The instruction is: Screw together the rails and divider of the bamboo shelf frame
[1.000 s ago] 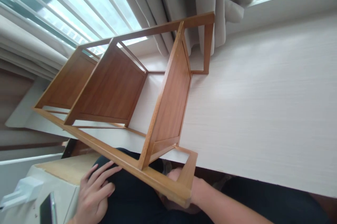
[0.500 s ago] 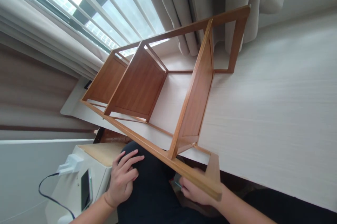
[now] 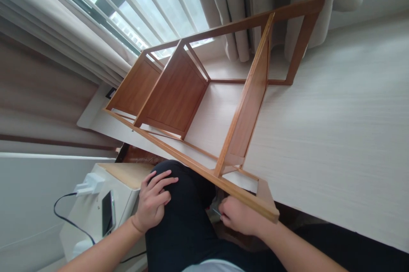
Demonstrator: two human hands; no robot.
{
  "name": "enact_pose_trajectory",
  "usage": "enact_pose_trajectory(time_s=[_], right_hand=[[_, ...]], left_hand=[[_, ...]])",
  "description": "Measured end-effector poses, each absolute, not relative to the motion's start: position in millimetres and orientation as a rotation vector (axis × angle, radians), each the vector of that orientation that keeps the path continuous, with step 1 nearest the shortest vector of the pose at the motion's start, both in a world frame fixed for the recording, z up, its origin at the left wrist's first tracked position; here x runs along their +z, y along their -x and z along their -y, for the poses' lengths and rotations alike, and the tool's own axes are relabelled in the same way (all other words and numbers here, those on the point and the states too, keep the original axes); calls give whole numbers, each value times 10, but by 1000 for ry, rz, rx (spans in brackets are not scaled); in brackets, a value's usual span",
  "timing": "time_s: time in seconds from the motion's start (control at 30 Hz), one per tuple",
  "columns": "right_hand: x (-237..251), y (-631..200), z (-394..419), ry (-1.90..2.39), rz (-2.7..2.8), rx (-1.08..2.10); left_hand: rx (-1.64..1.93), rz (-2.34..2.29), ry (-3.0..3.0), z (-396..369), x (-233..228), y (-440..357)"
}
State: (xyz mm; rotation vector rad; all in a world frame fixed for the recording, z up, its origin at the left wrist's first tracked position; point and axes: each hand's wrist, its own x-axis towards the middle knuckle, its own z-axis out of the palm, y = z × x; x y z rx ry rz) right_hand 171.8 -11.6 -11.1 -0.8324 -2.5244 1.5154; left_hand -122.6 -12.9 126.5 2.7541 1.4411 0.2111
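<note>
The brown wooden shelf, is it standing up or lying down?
Lying down. The brown wooden shelf rack rests on its side on the white surface, its boards pointing upward and one end overhanging by the right hand.

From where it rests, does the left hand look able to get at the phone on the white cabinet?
Probably yes. The left hand rests on the dark-clad thigh, beside the white cabinet where the phone lies. Nothing shows between them, and the wooden shelf frame lies further off on the table.
</note>
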Motion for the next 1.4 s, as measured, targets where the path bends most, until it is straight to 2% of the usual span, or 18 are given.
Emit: enact_pose_trajectory(time_s=[0.37,1.4], right_hand=[[111,-1738,45,804,2754,1424],[215,-1766,36,863,2859,1307]], left_hand=[[263,-1471,-2702,183,1240,1198],[294,-1500,-2757,221,1225,1179]])
